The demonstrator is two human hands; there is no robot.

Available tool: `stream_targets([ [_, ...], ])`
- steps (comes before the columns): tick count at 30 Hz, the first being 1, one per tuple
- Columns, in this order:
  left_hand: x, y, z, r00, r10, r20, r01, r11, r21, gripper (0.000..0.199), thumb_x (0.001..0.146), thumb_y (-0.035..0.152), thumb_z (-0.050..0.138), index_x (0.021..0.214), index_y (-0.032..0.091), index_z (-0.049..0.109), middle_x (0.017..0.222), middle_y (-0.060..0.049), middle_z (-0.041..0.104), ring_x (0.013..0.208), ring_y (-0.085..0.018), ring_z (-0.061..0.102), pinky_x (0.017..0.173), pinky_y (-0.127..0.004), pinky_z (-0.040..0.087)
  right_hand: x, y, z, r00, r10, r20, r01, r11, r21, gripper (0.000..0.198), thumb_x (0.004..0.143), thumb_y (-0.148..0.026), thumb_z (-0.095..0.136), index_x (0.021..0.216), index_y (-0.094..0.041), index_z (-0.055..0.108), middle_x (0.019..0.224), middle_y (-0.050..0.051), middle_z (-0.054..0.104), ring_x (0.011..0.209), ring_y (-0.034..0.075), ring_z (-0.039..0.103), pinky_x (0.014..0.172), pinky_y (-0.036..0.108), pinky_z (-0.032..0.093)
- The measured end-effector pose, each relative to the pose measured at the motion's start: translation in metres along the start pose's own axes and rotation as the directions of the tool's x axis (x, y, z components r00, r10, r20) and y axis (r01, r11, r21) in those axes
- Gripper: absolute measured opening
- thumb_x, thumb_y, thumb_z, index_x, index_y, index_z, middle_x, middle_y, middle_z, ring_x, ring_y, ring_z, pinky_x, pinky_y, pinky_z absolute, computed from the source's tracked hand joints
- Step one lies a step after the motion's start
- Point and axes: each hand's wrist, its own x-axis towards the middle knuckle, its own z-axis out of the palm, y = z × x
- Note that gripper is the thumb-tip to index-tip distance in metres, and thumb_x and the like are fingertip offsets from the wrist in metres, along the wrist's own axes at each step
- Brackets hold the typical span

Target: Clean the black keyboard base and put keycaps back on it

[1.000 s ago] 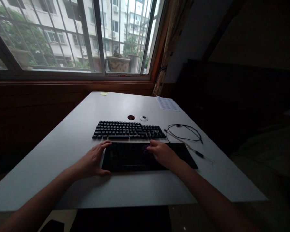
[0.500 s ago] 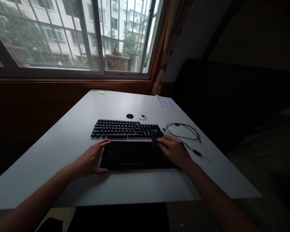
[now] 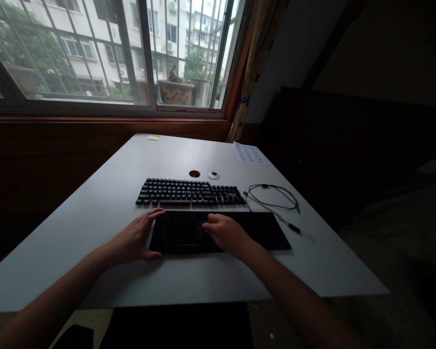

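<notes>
A flat black keyboard base (image 3: 254, 228) lies near the front of the white table. My left hand (image 3: 140, 237) grips its left end, with the fingers at the back corner and the thumb at the front corner. My right hand (image 3: 227, 232) is closed on a small dark purple cloth (image 3: 201, 228), which rests against the middle of the black surface. Part of the cloth is hidden by the fingers. Just behind the base, black keycaps (image 3: 178, 191) sit in rows in a keyboard layout.
To the right lie a looped black cable (image 3: 272, 186) and a thin tool with a black grip and wire ends (image 3: 294, 228). Farther back are a round cable hole (image 3: 194, 174), its ring-shaped cover (image 3: 213, 175), a printed sheet (image 3: 250, 153) and a yellow note (image 3: 153, 137).
My right hand has moved left with the purple cloth, from the right part of the base to its middle. The base's right end now shows. My left hand stays put.
</notes>
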Motion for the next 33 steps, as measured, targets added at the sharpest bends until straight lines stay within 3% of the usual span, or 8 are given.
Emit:
stream_targets([
  [8,0.001,0.002,-0.001,1.0,0.018,-0.002,-0.018,1.0,0.0,0.117,0.07,0.046,0.088,0.161,0.028,0.017,0.162,-0.022,0.034,0.145,-0.046,0.041,0.114,-0.067,0.04,-0.059,0.048,-0.03,0.983,0.175,0.061,-0.176,0.984,0.006,0.022,0.093,-0.004,0.061,0.091,-0.016,0.079,0.087,0.004,0.064,0.077,0.014,0.061,0.069,0.025,0.042],
  [12,0.001,0.001,0.0,1.0,0.017,0.013,-0.017,1.0,0.018,0.115,0.072,0.048,0.088,0.161,0.028,0.017,0.162,-0.021,0.033,0.145,-0.045,0.041,0.114,-0.065,0.04,-0.073,0.056,-0.036,0.974,0.225,0.022,-0.225,0.974,0.018,0.018,0.095,-0.01,0.063,0.093,-0.018,0.079,0.087,0.004,0.063,0.079,0.017,0.063,0.071,0.027,0.046],
  [19,0.0,0.0,0.0,1.0,0.006,0.021,-0.007,0.999,0.031,0.114,0.073,0.046,0.087,0.161,0.029,0.017,0.164,-0.02,0.031,0.147,-0.044,0.039,0.116,-0.064,0.039,-0.041,0.017,-0.018,0.94,0.236,-0.246,-0.174,0.953,0.248,0.015,0.09,-0.012,0.074,0.105,-0.018,0.075,0.104,0.006,0.065,0.092,0.018,0.067,0.086,0.031,0.055],
  [22,0.0,0.001,0.0,1.0,0.002,0.025,-0.003,0.999,0.034,0.114,0.073,0.046,0.087,0.161,0.029,0.016,0.164,-0.02,0.031,0.147,-0.044,0.039,0.116,-0.064,0.039,-0.019,-0.007,-0.002,0.953,0.213,-0.215,-0.155,0.954,0.257,0.021,0.087,-0.009,0.077,0.105,-0.018,0.073,0.103,0.006,0.069,0.094,0.02,0.068,0.088,0.034,0.056],
  [25,0.0,0.001,0.0,1.0,0.006,0.017,-0.006,1.0,0.031,0.116,0.072,0.046,0.087,0.161,0.029,0.016,0.163,-0.02,0.032,0.146,-0.044,0.04,0.115,-0.065,0.039,-0.005,-0.02,0.009,0.963,0.19,-0.193,-0.146,0.965,0.217,0.014,0.089,-0.008,0.075,0.099,-0.017,0.075,0.101,0.008,0.072,0.096,0.022,0.068,0.09,0.036,0.056],
  [33,0.002,0.003,-0.001,1.0,0.005,0.009,-0.005,1.0,0.004,0.116,0.07,0.047,0.088,0.161,0.028,0.018,0.162,-0.021,0.034,0.145,-0.044,0.041,0.114,-0.065,0.04,-0.021,-0.015,0.009,0.949,0.221,-0.223,-0.175,0.963,0.207,0.02,0.088,-0.011,0.077,0.103,-0.024,0.079,0.111,0.006,0.072,0.105,0.024,0.061,0.094,0.039,0.055],
])
